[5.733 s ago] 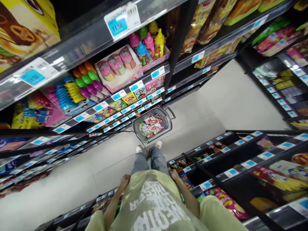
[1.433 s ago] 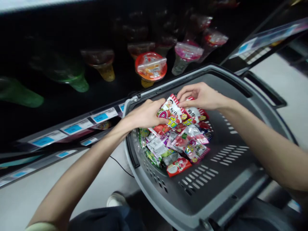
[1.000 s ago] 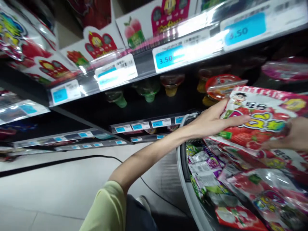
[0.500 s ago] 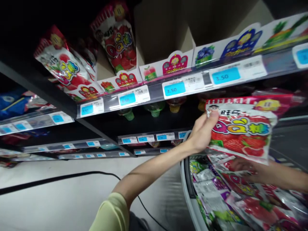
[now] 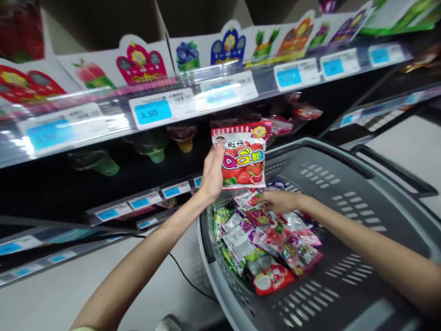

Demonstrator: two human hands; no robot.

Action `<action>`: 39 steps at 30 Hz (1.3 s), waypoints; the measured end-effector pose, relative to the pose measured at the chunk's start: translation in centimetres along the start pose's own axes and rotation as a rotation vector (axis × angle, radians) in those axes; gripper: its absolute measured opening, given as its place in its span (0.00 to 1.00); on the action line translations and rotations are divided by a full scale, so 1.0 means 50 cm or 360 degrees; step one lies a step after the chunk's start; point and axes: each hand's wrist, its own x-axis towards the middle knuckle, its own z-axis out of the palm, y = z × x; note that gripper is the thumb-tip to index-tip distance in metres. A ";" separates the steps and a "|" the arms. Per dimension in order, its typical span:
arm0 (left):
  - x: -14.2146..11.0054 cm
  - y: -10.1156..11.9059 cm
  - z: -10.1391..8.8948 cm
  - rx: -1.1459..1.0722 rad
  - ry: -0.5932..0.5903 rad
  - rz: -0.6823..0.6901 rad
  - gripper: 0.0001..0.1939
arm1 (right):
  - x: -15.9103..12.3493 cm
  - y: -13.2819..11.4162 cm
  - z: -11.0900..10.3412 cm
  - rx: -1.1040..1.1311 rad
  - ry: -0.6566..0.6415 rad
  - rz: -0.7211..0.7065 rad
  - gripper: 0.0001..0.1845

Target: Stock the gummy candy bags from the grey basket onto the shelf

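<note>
While the left hand [image 5: 212, 172] grips 1 red-and-white candy bag [image 5: 244, 158] by its side, thumb on the front and fingers mostly hidden behind, the bag is upright above the near-shelf end of the grey basket [image 5: 347, 202]. The right hand [image 5: 280, 201] reaches inside, fingers curled at the piled candy packets [image 5: 272, 243]; whether they grip 1 is unclear.

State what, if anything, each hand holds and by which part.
The left hand holds the strawberry bag by its left edge. The right hand touches packets in the basket; its grip is unclear.
</note>
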 end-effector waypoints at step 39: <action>-0.016 0.009 0.002 0.1080 -0.1148 0.0004 0.40 | -0.067 -0.150 -0.078 0.0028 0.2360 -0.0105 0.11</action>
